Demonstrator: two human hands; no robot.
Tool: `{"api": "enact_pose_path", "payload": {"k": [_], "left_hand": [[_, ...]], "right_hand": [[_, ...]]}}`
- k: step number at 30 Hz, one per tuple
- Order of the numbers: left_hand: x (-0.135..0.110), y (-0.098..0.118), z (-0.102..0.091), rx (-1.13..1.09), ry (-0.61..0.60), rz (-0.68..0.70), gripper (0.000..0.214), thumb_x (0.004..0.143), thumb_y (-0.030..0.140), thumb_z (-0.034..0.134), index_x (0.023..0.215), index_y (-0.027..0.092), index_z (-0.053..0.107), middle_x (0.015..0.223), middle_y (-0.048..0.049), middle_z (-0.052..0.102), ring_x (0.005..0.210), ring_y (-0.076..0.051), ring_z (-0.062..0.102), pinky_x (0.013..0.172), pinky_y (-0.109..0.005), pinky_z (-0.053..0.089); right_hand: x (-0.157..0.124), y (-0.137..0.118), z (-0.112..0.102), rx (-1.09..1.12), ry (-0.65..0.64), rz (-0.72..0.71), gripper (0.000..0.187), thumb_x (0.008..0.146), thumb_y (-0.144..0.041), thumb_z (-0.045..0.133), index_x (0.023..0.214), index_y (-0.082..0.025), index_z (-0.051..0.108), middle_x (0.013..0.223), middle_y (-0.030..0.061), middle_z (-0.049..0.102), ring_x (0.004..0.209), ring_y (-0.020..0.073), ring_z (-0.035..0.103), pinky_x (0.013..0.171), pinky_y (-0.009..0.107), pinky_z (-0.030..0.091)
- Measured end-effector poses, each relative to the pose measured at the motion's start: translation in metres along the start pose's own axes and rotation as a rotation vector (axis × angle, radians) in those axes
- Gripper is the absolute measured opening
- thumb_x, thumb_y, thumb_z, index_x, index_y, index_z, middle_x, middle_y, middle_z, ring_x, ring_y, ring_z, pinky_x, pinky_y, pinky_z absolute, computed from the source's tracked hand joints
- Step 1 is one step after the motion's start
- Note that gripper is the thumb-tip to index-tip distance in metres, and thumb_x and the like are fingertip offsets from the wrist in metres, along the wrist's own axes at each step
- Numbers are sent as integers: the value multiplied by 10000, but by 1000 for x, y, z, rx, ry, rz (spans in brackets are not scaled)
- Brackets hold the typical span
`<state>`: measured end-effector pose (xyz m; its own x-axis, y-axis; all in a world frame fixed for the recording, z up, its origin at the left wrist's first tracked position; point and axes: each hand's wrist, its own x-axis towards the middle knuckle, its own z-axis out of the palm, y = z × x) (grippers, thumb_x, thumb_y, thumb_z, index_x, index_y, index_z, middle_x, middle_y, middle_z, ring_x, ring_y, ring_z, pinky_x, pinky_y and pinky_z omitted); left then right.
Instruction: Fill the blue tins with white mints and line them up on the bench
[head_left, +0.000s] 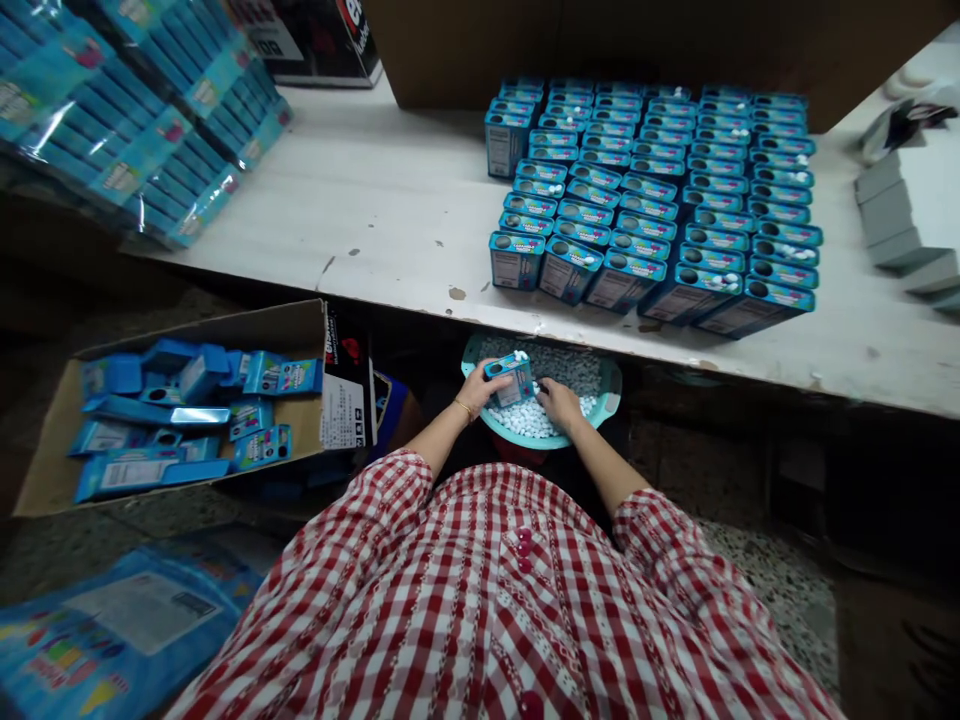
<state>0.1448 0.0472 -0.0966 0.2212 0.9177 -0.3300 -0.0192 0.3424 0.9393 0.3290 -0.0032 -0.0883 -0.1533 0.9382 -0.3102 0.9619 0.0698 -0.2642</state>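
My left hand [477, 388] is closed around a small blue candy box [513, 380], which tilts over a turquoise basin [613, 395]. Small white candies [540, 418] fill the basin, and a few sit on top of the box. Just right of the box, my right hand [559, 405] is low over the candies with its fingers drawn together. What those fingers hold, if anything, is too small to make out. The basin rests at my lap, below the table edge.
Rows of upright blue boxes [622, 220] stand on the white table [360, 190], some with white candies on top. A carton [45, 440] of blue boxes is at left, wrapped packs [127, 110] beyond it. White blocks [911, 205] stand right; a blue bag [127, 630] lies lower left.
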Motion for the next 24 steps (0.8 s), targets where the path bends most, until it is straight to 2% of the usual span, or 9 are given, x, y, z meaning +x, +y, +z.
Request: {"api": "enact_pose_path", "payload": {"k": [3,6,9,11,14,17,20,24], "left_hand": [[-7,12,-5,98,-3,84,479,574,350,733,987,167,571,899,-26,627,853,-170,579,833,-327,456],[-14,30,-22,193,57,189,480,596,361,718,1006,163,568,886,-21,631,826,-160,579,813,-305,456],[-18,41,-37,341,132,280,461,613,352,705,1005,151,570,867,-20,630,797,-152,577,785,-284,459],[-18,42,-39,432,151,319,434,632,344,691,997,141,575,855,-22,630,784,-151,577,771,-278,462],[-18,38,-30,541,109,348,401,657,305,676,1011,145,576,885,-28,640,795,-156,591,778,-276,467],[-16,34,-15,632,48,355,391,667,244,664,1039,168,573,946,-32,650,837,-168,612,796,-278,471],[-15,33,-2,699,10,365,392,680,219,653,1061,181,569,1003,-39,653,901,-183,617,825,-288,475],[-15,33,5,743,-23,392,393,691,197,642,1076,172,568,1090,-59,635,995,-194,597,891,-304,461]], "right_hand": [[2,7,-3,79,7,53,336,890,-285,416,1194,-203,536,1056,52,667,906,154,620,704,217,438],[-6,22,-15,195,19,94,327,855,-313,478,1161,-245,567,1017,27,677,873,158,620,703,230,439],[-19,34,-38,307,55,98,320,816,-308,524,1123,-251,596,1017,28,678,876,178,617,718,256,438],[-29,37,-58,328,77,56,313,809,-310,528,1107,-254,604,1028,25,677,887,184,616,725,263,440],[-40,32,-90,333,87,-17,313,811,-322,521,1104,-250,607,1043,27,678,898,190,618,733,268,446],[-43,16,-120,277,60,-93,313,820,-325,512,1103,-243,618,1083,30,670,952,194,611,788,276,443],[-41,-4,-141,88,-11,-106,320,827,-334,502,1113,-258,624,1107,33,664,989,214,604,820,306,434],[-38,-30,-157,-188,-74,-69,356,839,-353,466,1154,-255,602,1071,76,671,939,254,615,750,347,440]]}}
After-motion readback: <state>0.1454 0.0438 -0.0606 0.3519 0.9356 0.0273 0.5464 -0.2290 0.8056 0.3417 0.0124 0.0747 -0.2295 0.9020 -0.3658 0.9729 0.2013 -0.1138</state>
